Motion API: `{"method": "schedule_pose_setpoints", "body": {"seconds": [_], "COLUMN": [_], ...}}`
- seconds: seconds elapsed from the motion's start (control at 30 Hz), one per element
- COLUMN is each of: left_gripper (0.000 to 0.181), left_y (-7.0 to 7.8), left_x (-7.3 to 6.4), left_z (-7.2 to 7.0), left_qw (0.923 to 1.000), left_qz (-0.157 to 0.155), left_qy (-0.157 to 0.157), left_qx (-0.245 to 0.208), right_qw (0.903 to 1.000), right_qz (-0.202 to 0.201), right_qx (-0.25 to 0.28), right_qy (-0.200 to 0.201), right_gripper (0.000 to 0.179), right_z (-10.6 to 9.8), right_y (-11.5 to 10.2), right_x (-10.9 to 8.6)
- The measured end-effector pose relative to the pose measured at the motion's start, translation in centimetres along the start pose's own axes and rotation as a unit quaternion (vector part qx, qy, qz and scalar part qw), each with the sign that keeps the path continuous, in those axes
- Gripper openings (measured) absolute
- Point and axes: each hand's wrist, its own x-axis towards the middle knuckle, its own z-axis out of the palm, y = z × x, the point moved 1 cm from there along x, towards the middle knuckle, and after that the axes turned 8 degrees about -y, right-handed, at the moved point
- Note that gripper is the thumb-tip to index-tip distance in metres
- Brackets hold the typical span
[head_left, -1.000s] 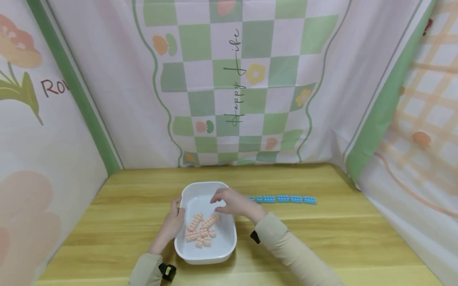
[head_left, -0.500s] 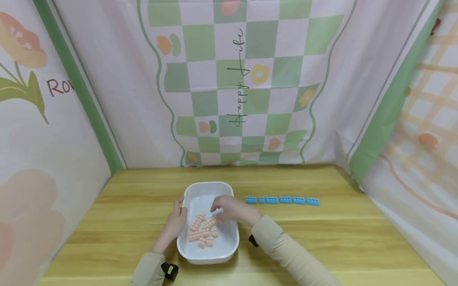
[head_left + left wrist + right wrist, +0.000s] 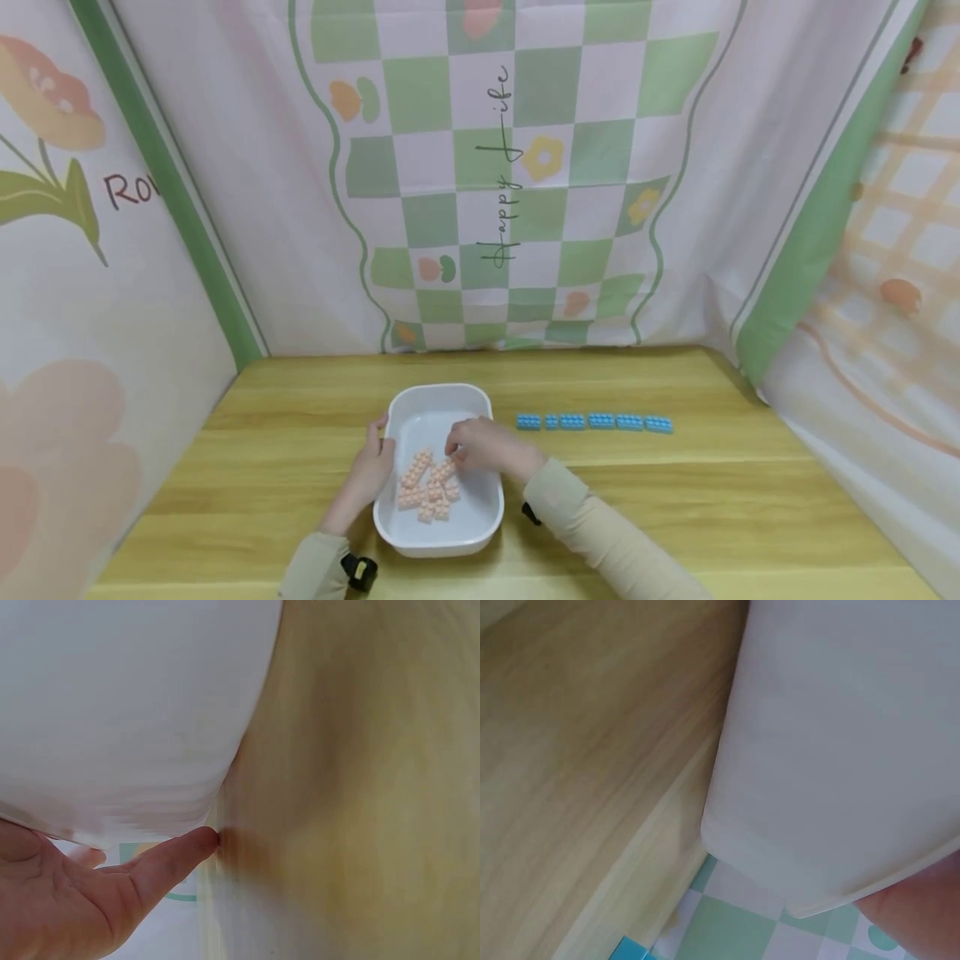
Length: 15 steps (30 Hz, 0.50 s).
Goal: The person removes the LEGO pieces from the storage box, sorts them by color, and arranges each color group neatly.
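Note:
A white plastic tray [image 3: 480, 533] sits on the wooden table, with several peach building bricks [image 3: 416, 468] loosely heaped inside. My left hand [image 3: 371, 467] holds the tray's left side at the rim. The left wrist view shows one finger [image 3: 176, 862] stretched along the outer wall, its tip close to the tabletop. Over the tray's right rim reaches my right hand [image 3: 487, 446], fingers bent down at the upper right peach brick [image 3: 444, 470]. Its fingertips are partly hidden, and I cannot tell whether they pinch that brick. In the right wrist view, the tray's outer wall [image 3: 840, 750] covers most of the hand.
Several blue building bricks [image 3: 601, 420] lie in a row on the table [image 3: 637, 500], right of the tray. A checked cloth [image 3: 540, 225] hangs behind the table's back edge. Printed cloth walls [image 3: 67, 317] stand at both sides.
My right hand has lowered into the tray, and its spread fingers have drawn closer together at the peach bricks. The left hand stays at the rim. The view has shifted slightly.

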Motion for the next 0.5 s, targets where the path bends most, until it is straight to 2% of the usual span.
{"method": "schedule_pose_setpoints", "body": {"seconds": [0.5], "left_gripper": [0.046], "left_y": [-0.40], "left_x": [0.20], "left_z": [0.19], "left_qw": [1.0000], "left_qz": [0.001], "left_qy": [0.002], "left_qx": [-0.002], "right_qw": [0.9982], "right_qz": [0.006], "right_qx": [-0.040], "right_qy": [0.044], "right_gripper": [0.012], "right_z": [0.35], "right_y": [-0.09], "right_x": [-0.27]}}
